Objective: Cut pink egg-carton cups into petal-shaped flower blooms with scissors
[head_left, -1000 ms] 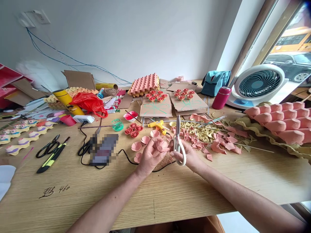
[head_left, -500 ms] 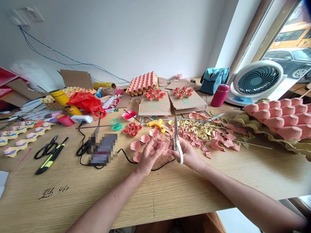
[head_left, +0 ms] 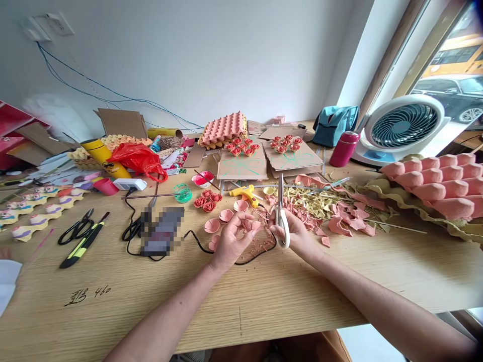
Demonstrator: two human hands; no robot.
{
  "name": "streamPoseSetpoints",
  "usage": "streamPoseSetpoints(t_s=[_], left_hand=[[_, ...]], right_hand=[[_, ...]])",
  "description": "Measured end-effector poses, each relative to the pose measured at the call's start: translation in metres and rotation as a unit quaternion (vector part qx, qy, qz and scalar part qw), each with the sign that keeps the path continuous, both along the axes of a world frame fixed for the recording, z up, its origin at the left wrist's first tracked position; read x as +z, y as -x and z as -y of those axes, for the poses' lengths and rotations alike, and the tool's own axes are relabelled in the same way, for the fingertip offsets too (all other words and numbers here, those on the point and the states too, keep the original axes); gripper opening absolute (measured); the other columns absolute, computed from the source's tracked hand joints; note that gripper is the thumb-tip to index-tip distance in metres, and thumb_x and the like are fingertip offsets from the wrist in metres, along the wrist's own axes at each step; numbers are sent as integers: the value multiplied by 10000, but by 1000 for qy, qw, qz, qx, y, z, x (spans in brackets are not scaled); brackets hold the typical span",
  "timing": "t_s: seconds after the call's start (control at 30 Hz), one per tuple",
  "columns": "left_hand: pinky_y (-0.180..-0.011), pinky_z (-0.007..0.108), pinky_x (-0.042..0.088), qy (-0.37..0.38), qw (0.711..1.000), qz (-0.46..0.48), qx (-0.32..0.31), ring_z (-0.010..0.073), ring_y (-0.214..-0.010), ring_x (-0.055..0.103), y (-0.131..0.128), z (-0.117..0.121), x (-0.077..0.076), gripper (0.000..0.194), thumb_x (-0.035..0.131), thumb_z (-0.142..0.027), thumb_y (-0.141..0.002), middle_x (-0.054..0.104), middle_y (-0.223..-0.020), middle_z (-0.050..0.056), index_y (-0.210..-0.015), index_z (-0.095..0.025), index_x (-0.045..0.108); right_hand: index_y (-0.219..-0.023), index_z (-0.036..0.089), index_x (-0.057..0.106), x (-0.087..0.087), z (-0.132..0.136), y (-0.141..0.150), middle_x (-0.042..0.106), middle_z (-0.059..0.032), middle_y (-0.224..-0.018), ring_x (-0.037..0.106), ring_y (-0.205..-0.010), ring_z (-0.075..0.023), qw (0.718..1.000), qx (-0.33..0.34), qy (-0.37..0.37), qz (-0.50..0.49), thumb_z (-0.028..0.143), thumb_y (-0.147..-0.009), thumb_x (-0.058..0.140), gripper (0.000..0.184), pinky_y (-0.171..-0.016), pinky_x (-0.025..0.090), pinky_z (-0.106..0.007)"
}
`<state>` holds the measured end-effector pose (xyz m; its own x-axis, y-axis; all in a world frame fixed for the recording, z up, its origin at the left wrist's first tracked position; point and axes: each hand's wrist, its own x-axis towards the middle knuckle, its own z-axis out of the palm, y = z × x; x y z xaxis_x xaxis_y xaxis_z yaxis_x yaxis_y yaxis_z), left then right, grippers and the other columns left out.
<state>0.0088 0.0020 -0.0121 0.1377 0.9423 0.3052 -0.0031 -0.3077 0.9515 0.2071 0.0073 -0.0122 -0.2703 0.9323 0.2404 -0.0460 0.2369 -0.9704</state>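
Between the fingertips of my left hand [head_left: 231, 242] is a small pink egg-carton cup [head_left: 250, 225], cut into petals. My right hand [head_left: 296, 235] grips white-handled scissors [head_left: 282, 211], their blades pointing away from me and looking closed. A small gap separates the scissors from the cup. Left of my hands lie several loose pink cups [head_left: 212, 225]. Behind these sits a cluster of painted red paper roses [head_left: 207, 200]. A yellow glue gun [head_left: 243, 191] rests just beyond my fingers, its black cord curving around below my left hand.
Pink and yellow carton scraps [head_left: 320, 203] spread to the right, beside stacked egg trays [head_left: 433, 186]. Cardboard sheets [head_left: 241, 168] with red flowers stand behind. Leftward are black scissors [head_left: 76, 229], a utility knife [head_left: 83, 244] and a blurred-out dark object [head_left: 163, 231]. A fan [head_left: 405, 125] stands back right.
My right hand and the scissors have moved slightly right, away from the cup. The cup now shows more clearly in my left fingers. The whole view has shifted a little.
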Motion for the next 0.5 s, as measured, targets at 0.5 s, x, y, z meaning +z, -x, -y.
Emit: streamPoseSetpoints(t_s=[0.5], left_hand=[[-778, 282, 525, -57, 994, -81, -54, 136, -742, 586, -2, 8, 5, 295, 694, -233, -838, 597, -788, -3, -1116, -173, 616]], right_hand=[[-941, 237, 547, -2, 3, 9, 595, 16, -831, 524, -701, -135, 997, 40, 41, -47, 493, -720, 853, 457, -602, 445, -258]])
